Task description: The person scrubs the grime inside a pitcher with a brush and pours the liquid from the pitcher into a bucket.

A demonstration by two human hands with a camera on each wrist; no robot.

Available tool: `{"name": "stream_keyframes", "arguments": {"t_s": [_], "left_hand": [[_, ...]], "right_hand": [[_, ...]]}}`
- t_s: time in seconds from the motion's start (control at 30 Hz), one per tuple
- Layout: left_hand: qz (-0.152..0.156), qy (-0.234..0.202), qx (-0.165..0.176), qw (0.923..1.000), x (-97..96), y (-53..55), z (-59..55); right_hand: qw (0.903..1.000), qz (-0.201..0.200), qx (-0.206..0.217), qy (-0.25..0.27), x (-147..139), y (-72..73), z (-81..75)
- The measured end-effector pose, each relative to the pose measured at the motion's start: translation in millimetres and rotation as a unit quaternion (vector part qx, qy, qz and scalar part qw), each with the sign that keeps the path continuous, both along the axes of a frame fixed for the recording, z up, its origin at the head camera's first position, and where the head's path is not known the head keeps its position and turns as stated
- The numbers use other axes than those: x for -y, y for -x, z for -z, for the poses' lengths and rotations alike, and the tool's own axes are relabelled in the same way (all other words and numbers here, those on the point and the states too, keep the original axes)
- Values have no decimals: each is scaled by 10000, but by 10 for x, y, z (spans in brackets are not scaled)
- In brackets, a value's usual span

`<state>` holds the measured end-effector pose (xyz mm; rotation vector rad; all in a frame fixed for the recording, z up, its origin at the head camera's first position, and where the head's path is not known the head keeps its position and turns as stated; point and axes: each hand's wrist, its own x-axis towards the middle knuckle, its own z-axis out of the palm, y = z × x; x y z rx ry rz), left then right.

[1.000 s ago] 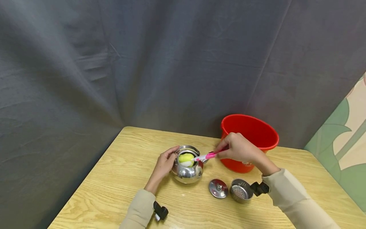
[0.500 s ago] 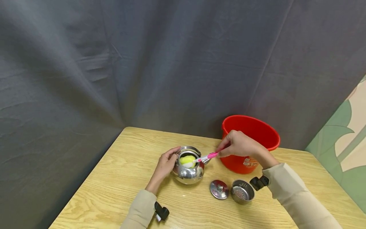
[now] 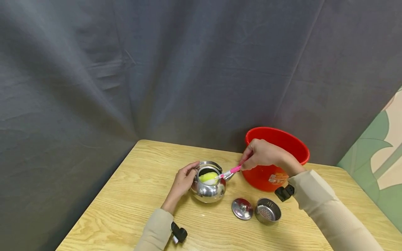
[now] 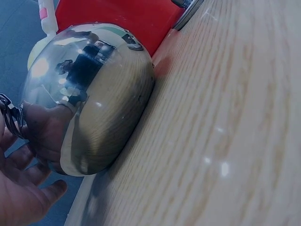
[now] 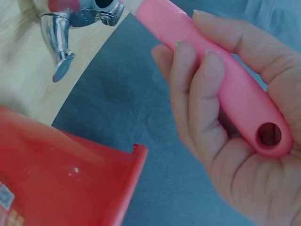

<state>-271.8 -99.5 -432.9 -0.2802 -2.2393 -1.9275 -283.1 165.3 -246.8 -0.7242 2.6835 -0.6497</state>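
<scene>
A polished steel teapot (image 3: 208, 195) stands on the table with its top uncovered. My left hand (image 3: 182, 179) holds it at the left side, fingers at the rim and the metal handle (image 4: 11, 117). With my right hand (image 3: 262, 153) I grip a sponge brush (image 3: 235, 169) by its pink and white handle. Its yellow and white sponge head (image 3: 208, 177) is in the teapot's mouth, lower part hidden inside. The right wrist view shows fingers and thumb wrapped round the pink handle (image 5: 230, 84), which has a hole at its end. The spout (image 5: 57, 40) points right, beneath the brush.
Behind my right hand a red plastic bucket (image 3: 293, 144) stands at the table's back edge. A round steel lid (image 3: 242, 209) and a perforated steel strainer (image 3: 267, 211) lie right of the teapot. Dark cloth (image 3: 201, 69) hangs behind the wooden table (image 3: 125, 195).
My right hand has risen slightly, and the sponge head has shifted toward the near right of the teapot's mouth. My left hand keeps its hold on the teapot.
</scene>
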Motion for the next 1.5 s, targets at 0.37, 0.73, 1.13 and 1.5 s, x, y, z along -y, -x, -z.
{"name": "stream_keyframes", "arguments": {"t_s": [0.37, 0.73, 1.13, 1.5], "left_hand": [[-73, 5, 0, 10000, -9, 57, 87], [-65, 32, -56, 10000, 11, 78, 102], [-120, 22, -39, 9999, 21, 80, 103], [-139, 54, -86, 9999, 34, 81, 104]], "right_hand": [[9984, -137, 67, -538, 191, 73, -163], [9913, -437, 6, -1239, 455, 118, -343], [9722, -549, -248, -2261, 871, 130, -471], [9411, -423, -608, -3300, 1231, 67, -497]]}}
